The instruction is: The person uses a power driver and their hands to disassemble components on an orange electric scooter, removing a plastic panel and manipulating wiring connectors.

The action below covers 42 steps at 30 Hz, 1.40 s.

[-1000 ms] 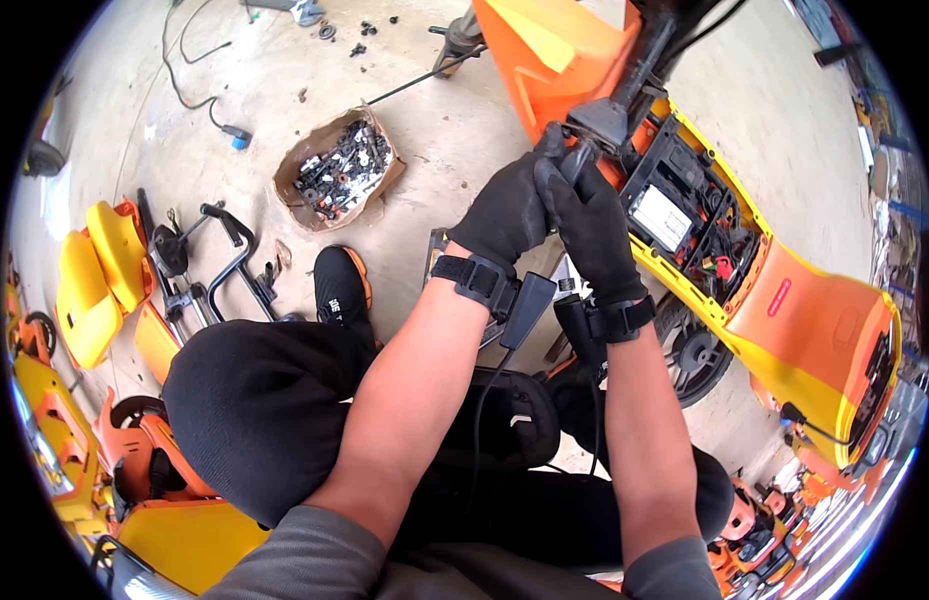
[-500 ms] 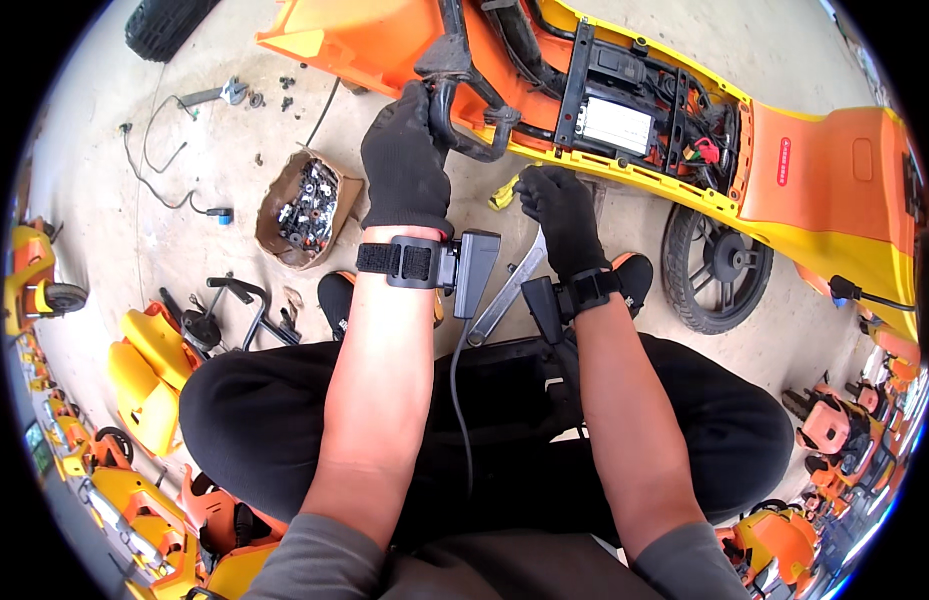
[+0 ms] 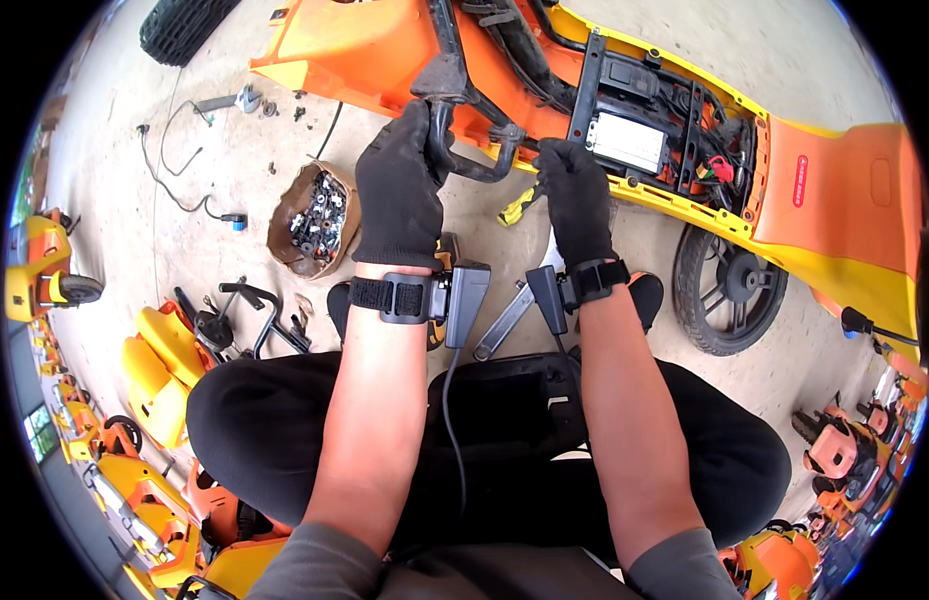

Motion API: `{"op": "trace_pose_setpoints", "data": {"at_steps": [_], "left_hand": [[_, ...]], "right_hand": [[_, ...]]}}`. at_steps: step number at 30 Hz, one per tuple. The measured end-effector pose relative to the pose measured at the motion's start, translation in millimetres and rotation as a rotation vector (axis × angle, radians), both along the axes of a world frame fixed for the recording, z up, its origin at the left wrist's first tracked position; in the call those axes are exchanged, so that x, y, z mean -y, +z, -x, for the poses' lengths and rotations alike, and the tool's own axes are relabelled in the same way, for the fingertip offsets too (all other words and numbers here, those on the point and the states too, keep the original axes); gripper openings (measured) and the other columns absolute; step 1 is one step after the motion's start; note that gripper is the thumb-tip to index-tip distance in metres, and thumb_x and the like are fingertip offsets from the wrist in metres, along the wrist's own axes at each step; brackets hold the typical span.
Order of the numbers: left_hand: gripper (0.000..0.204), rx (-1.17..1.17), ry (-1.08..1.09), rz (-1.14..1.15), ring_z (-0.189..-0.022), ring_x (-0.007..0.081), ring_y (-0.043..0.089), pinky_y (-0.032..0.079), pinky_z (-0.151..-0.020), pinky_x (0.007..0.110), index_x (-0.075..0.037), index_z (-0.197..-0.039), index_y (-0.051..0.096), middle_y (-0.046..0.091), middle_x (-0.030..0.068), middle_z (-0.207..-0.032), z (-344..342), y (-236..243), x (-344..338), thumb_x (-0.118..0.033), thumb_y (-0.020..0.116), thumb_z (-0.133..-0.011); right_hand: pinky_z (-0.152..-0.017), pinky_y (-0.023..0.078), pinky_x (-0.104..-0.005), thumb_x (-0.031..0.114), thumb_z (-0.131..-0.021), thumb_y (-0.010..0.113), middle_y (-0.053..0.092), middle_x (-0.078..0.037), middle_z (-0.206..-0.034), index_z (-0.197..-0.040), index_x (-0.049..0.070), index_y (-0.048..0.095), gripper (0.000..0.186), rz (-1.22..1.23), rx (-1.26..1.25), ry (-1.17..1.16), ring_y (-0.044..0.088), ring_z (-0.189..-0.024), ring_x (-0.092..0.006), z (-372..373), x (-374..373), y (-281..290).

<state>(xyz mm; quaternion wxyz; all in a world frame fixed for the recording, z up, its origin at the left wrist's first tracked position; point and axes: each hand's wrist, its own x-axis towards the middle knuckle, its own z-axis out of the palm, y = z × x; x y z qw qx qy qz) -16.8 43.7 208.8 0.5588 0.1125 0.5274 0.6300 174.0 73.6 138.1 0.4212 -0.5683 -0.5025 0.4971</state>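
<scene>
My left hand (image 3: 399,190), in a black glove, is closed round a bent black metal tube (image 3: 481,172) under the orange body of a small vehicle (image 3: 369,55). To its right, my right hand (image 3: 579,205), also gloved, is raised at the vehicle's near edge with its fingers curled together. What it holds, if anything, is hidden. Just below its fingers shows a yellow object (image 3: 519,207) of unclear kind. A long silver wrench (image 3: 504,322) slants between my feet, its upper part passing behind my right wrist.
An open paper bag (image 3: 282,225) of small metal fasteners stands at left. Beyond it lie a thin cable (image 3: 166,175) and loose nuts. A black wheel (image 3: 729,285) is under the vehicle at right. Yellow body panels (image 3: 154,375) and a black bent-tube part (image 3: 269,318) lie by my left knee.
My right hand has moved up to the vehicle's near edge. My left hand keeps its grip on the tube. The whole view has shifted slightly.
</scene>
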Motion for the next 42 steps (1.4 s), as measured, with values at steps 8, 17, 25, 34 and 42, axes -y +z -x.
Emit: {"op": "trace_pose_setpoints", "data": {"at_steps": [8, 17, 25, 34, 42], "left_hand": [[0.028, -1.314, -0.259, -0.192, -0.084, 0.018, 0.067, 0.056, -0.073, 0.028, 0.005, -0.116, 0.061, 0.068, 0.0139, -0.096, -11.9, 8.7, 4.7, 0.0, 0.061, -0.088], [0.032, -1.387, -0.212, -0.256, -0.088, 0.0274, 0.069, 0.054, -0.077, 0.032, 0.005, -0.114, 0.061, 0.069, 0.0174, -0.099, -0.9, 7.2, 5.9, -0.001, 0.066, -0.083], [0.033, -0.659, -0.131, -0.03, -0.089, 0.0259, 0.068, 0.054, -0.075, 0.031, 0.008, -0.115, 0.06, 0.067, 0.0209, -0.097, -10.7, 10.6, 2.5, 0.011, 0.059, -0.082], [0.036, -1.049, -0.293, -0.172, -0.09, 0.0281, 0.067, 0.055, -0.076, 0.032, 0.01, -0.115, 0.059, 0.067, 0.0203, -0.097, -1.9, 16.5, 6.3, 0.012, 0.057, -0.079], [0.034, -0.595, -0.219, -0.155, -0.094, 0.022, 0.067, 0.055, -0.076, 0.03, 0.008, -0.121, 0.055, 0.066, 0.0187, -0.108, -3.0, 7.9, 10.5, 0.005, 0.06, -0.087]], "right_hand": [[-0.06, 0.048, -0.0276, 0.013, -0.088, 0.066, 0.069, -0.007, -0.079, -0.1, 0.0, 0.069, 0.018, -0.081, 0.212, 0.119, 0.06, -0.063, -0.0119, 6.3, -26.7, 9.7], [-0.066, 0.05, -0.0328, 0.012, -0.086, 0.066, 0.07, -0.014, -0.08, -0.093, -0.001, 0.069, 0.015, -0.119, 0.34, 0.192, 0.067, -0.071, -0.0222, 12.6, -33.3, 20.2], [-0.067, 0.051, -0.0334, 0.015, -0.085, 0.065, 0.07, -0.015, -0.076, -0.089, -0.003, 0.07, 0.019, 0.074, 0.407, 0.227, 0.068, -0.07, -0.0243, 11.2, -43.4, 24.5], [-0.065, 0.049, -0.0312, 0.016, -0.086, 0.066, 0.069, -0.013, -0.074, -0.09, -0.005, 0.07, 0.022, 0.142, 0.363, 0.234, 0.064, -0.066, -0.0186, 11.5, -44.9, 25.5], [-0.054, 0.039, -0.025, 0.026, -0.093, 0.06, 0.055, -0.001, -0.065, -0.082, -0.001, 0.064, 0.03, 0.301, -0.004, 0.077, 0.048, -0.057, -0.0084, 4.8, -18.3, 16.0]]}}
